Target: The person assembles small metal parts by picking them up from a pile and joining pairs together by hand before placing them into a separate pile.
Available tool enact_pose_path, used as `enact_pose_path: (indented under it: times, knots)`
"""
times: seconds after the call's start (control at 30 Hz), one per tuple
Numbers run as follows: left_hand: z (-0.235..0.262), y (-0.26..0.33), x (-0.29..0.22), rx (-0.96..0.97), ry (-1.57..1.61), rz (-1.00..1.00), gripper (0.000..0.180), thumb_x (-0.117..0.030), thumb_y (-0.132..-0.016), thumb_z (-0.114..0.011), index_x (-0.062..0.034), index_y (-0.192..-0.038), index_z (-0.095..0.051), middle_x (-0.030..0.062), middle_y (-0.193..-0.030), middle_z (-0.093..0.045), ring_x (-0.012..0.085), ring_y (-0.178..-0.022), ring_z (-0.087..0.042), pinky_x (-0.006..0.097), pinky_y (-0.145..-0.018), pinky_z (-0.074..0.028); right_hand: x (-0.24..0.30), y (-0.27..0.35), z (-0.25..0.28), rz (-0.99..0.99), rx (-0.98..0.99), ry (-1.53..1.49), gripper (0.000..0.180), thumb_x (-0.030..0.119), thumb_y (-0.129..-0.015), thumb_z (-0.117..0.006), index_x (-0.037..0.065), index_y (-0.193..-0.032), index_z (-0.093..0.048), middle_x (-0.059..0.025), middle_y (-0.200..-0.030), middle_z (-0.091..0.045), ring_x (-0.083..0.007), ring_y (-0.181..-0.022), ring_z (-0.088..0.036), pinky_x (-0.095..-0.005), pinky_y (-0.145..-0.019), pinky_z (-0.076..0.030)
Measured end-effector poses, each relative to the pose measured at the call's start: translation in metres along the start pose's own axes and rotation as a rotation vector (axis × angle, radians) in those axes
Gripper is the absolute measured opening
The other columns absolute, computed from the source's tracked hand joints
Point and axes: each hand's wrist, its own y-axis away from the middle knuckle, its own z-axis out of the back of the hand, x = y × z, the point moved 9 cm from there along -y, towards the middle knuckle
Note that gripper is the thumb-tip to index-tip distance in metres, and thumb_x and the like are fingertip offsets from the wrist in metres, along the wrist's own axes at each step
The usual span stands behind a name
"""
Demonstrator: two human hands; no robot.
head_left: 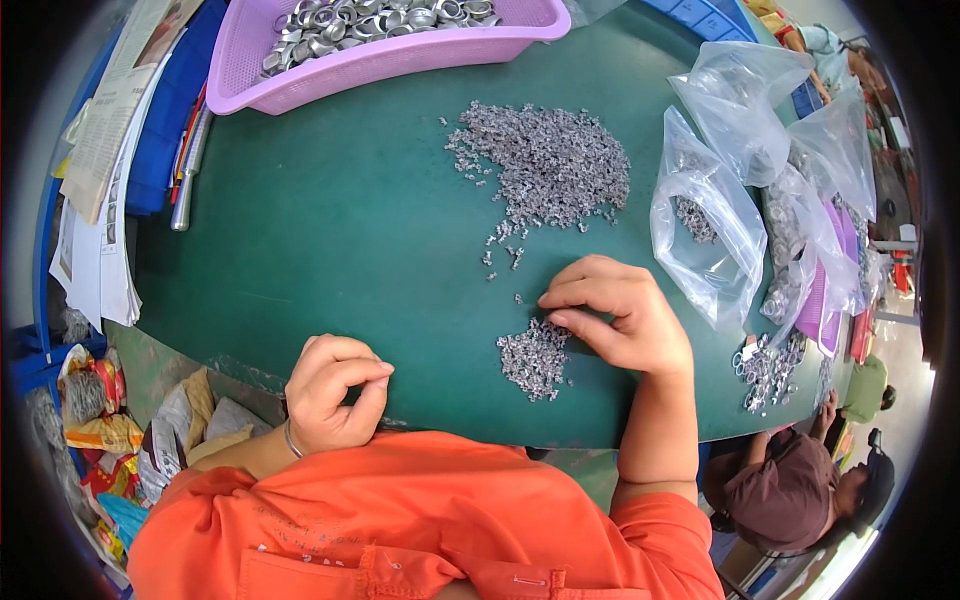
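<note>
We are sorting the small pile of metal bits (533,360) on the green table (330,220). Our right hand (620,315) is resting loosely on it, fingertips touching; our left hand (335,390) is pinching closed, contents unseen. Picking singly seems wisest.

table (330,220): dark green, plain, faintly scuffed
basket (395,55) at far edge: lilac-pink plastic, fine mesh pattern on the walls
rings in basket (370,18): shiny silver
large heap of small parts (550,165): dull silver-grey, speckled
small heap of small parts (533,360) near front edge: same silver-grey
bags (710,235) at right edge: clear, glossy, with grey metal showing through
loose rings (765,365) at right front corner: bright silver
tray under bags (828,310): purple
bins (165,130) beyond left edge: blue
papers (100,150) at left: white and cream, printed in grey
sleeves (420,520): plain orange
bangle (289,440) on left wrist: thin, silver
</note>
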Motion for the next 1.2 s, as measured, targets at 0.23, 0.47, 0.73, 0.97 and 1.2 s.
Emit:
enact_pose_path:
  times: [0.23,0.47,0.73,0.97,1.2]
  knots:
    - [-0.001,-0.001,-0.001,0.038,0.008,-0.014,0.015,0.01,-0.083,-0.072,-0.0018,-0.091,-0.068,0.0106,-0.091,-0.064,0.0189,-0.073,-0.061,0.029,-0.063,-0.049,0.002,-0.01,-0.018,0.034,0.023,0.237,0.016,-0.003,-0.079,-0.072,0.002,-0.094,-0.07,-0.01,-0.089,-0.06,-0.0311,-0.084,-0.062,-0.0406,-0.073,-0.052]
    - [-0.002,-0.002,-0.002,0.046,0.018,-0.015,0.015,0.009,-0.083,-0.073,-0.0024,-0.092,-0.069,0.0102,-0.091,-0.065,0.0189,-0.074,-0.062,0.029,-0.064,-0.05,0.012,-0.021,-0.024,0.098,-0.045,0.265,0.036,-0.01,-0.072,-0.065,0.001,-0.106,-0.072,-0.012,-0.109,-0.067,-0.0331,-0.098,-0.062,-0.0408,-0.087,-0.051]
    - [0.0,0.001,0.003,-0.009,0.017,0.024,0.023,0.009,-0.074,-0.075,-0.0067,-0.091,-0.07,0.0066,-0.088,-0.067,0.0216,-0.071,-0.06,0.031,-0.062,-0.048,0.0,-0.012,0.001,0.007,-0.151,0.333,0.036,-0.014,-0.072,-0.06,0.001,-0.104,-0.072,-0.0141,-0.108,-0.067,-0.0356,-0.098,-0.063,-0.0411,-0.086,-0.053]
    - [0.0,-0.001,0.002,0.002,0.025,0.019,0.023,0.009,-0.075,-0.075,-0.0066,-0.091,-0.07,0.0068,-0.088,-0.067,0.0212,-0.071,-0.06,0.031,-0.061,-0.048,-0.013,0.003,0.019,-0.113,-0.175,0.326,0.025,0.001,-0.075,-0.078,0.002,-0.098,-0.072,-0.0117,-0.096,-0.066,-0.0319,-0.088,-0.063,-0.0397,-0.077,-0.053]
    - [-0.001,-0.001,0.002,0.001,0.014,0.016,0.023,0.01,-0.076,-0.074,-0.0065,-0.092,-0.07,0.0071,-0.088,-0.067,0.0209,-0.071,-0.06,0.031,-0.061,-0.047,-0.009,-0.001,0.009,-0.13,-0.068,0.372,0.03,0.012,-0.071,-0.085,0.005,-0.097,-0.073,-0.0078,-0.096,-0.065,-0.0291,-0.091,-0.06,-0.0397,-0.079,-0.05]
